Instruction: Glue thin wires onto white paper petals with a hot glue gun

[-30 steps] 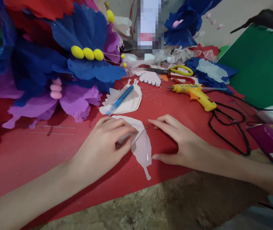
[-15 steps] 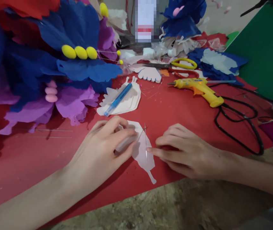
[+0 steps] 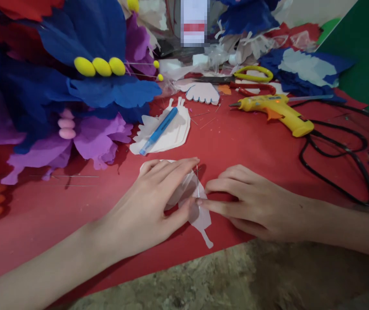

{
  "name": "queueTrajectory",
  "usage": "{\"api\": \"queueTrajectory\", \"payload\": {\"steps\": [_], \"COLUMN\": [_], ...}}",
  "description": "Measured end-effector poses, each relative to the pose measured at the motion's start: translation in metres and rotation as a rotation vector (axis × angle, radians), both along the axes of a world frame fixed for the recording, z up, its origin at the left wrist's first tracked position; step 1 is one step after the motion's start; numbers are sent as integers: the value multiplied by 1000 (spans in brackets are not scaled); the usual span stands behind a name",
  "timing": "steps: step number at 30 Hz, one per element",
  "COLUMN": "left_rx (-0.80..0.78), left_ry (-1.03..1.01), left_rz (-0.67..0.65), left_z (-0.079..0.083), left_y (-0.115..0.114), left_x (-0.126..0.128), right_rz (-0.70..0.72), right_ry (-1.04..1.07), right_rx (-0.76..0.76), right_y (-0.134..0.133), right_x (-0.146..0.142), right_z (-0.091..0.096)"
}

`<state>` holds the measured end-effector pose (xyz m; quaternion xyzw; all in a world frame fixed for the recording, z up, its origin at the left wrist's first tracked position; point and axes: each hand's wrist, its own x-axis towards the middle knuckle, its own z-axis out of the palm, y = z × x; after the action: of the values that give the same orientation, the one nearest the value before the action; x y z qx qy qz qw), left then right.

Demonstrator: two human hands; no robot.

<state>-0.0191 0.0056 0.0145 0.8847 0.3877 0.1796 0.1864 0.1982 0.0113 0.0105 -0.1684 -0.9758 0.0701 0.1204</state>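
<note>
A white paper petal [image 3: 200, 219] with a short stem tab lies on the red sheet [image 3: 242, 142] near its front edge. My left hand [image 3: 152, 202] lies over the petal's left half, fingers stretched across it and thumb against its edge. A thin wire [image 3: 198, 183] runs down the petal's middle. My right hand [image 3: 245, 200] is beside it, fingers curled, forefinger tip pressing on the wire and petal.
Behind are a stack of white petals [image 3: 174, 133] with a blue pen [image 3: 158, 131], a yellow glue gun [image 3: 278, 112] with black cord [image 3: 336, 150], and yellow-handled scissors [image 3: 245, 76]. Big blue and purple paper flowers [image 3: 74, 94] fill the left. A green sheet [image 3: 362, 56] stands at right.
My left hand has flattened and slid its fingers farther across the petal. My right hand stays with its forefinger on the wire. The view has tilted down a little.
</note>
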Motion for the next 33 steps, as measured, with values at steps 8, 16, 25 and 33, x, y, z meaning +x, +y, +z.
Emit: {"api": "queueTrajectory", "payload": {"steps": [8, 16, 25, 33], "left_rx": [-77, -42, -36, 17], "left_ry": [23, 16, 31, 78], "left_rz": [-1, 8, 6, -17], "left_z": [0, -2, -1, -2], "left_y": [1, 0, -1, -1], "left_x": [1, 0, 1, 4], "right_rz": [11, 23, 17, 4], "right_ry": [7, 4, 23, 37], "right_rx": [-34, -40, -48, -77], "right_y": [0, 0, 0, 0], "right_x": [1, 2, 2, 2], "right_z": [1, 2, 0, 1]}}
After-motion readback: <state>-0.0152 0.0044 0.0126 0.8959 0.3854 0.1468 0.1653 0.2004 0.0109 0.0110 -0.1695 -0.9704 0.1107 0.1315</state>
